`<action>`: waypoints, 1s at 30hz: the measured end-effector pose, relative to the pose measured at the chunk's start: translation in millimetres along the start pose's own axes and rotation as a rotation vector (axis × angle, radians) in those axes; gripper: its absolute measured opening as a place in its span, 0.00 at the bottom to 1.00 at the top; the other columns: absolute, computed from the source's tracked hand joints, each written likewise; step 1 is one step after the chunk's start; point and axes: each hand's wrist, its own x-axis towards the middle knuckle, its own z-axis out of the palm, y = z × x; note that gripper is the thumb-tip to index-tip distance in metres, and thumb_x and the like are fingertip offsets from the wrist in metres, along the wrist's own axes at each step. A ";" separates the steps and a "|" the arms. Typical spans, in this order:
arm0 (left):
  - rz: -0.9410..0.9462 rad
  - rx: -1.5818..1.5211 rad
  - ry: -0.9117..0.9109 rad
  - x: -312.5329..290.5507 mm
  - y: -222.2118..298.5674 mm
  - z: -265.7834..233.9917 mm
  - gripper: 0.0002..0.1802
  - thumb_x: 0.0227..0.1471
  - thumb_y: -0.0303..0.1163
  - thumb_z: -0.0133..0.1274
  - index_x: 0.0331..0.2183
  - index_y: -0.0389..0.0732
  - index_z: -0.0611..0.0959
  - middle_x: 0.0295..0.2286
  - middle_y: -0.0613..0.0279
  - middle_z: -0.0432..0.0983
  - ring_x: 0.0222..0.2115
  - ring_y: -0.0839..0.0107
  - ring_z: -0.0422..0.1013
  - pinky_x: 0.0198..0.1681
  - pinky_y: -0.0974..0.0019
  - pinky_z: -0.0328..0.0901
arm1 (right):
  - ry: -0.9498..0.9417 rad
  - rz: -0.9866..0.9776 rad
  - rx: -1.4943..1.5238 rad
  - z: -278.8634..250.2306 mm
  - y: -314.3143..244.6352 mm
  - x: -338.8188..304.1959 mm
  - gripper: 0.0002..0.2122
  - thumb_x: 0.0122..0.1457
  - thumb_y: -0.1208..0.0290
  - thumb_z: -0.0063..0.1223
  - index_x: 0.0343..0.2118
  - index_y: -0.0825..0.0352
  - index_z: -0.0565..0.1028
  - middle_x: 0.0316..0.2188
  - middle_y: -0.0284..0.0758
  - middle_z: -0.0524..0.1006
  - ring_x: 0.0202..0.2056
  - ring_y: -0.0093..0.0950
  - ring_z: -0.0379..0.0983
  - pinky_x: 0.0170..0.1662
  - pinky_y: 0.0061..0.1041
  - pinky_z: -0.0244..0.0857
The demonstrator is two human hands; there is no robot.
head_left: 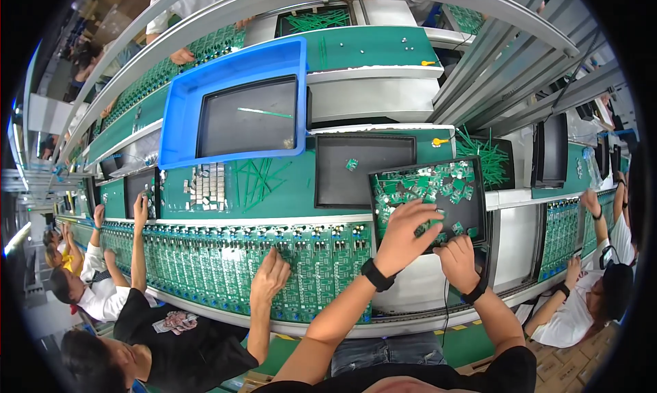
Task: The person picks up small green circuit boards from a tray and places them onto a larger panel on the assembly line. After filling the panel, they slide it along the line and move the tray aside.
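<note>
A black tray (480,187) filled with small green circuit boards (452,181) lies tilted in front of me. My left hand (409,230) reaches over its near left part, fingers stretched apart above the boards, and no held piece shows. At the tray's near edge is my right hand (460,264), its fingers curled together. Whatever they may pinch is hidden. A few loose small boards (457,227) lie in the tray just beyond the fingertips. Both wrists wear black bands, and a thin cord hangs by the right one.
Left of me runs a line of long green circuit boards (308,270), with a co-worker's hand (272,275) over them. Behind stand another black tray (363,187), a blue bin (233,61) and a tray of green strips (484,157). More people work on both sides.
</note>
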 end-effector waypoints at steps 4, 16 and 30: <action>-0.137 -0.131 -0.023 2.1 0.2 -25.5 0.06 0.48 0.25 0.52 0.32 0.39 0.80 0.35 0.57 0.76 0.35 0.68 0.73 0.40 0.66 0.66 | 0.036 0.049 -0.012 -1.0 12.0 -13.7 0.08 0.40 0.77 0.52 0.27 0.63 0.72 0.24 0.32 0.66 0.30 0.31 0.65 0.35 0.32 0.59; -0.311 0.787 0.185 57.2 -127.0 -62.1 0.13 0.37 0.26 0.60 0.26 0.38 0.72 0.30 0.55 0.70 0.29 0.55 0.71 0.32 0.58 0.66 | 0.042 0.100 -0.034 -7.8 18.9 -38.2 0.07 0.40 0.77 0.51 0.27 0.64 0.72 0.23 0.33 0.66 0.30 0.31 0.65 0.36 0.32 0.59; -0.225 0.142 0.039 29.2 -10.4 -41.2 0.12 0.41 0.30 0.61 0.29 0.38 0.77 0.23 0.63 0.76 0.23 0.76 0.71 0.25 0.71 0.65 | 0.025 0.085 -0.001 0.7 15.4 -39.0 0.08 0.42 0.76 0.50 0.28 0.65 0.72 0.25 0.33 0.68 0.31 0.31 0.65 0.37 0.32 0.59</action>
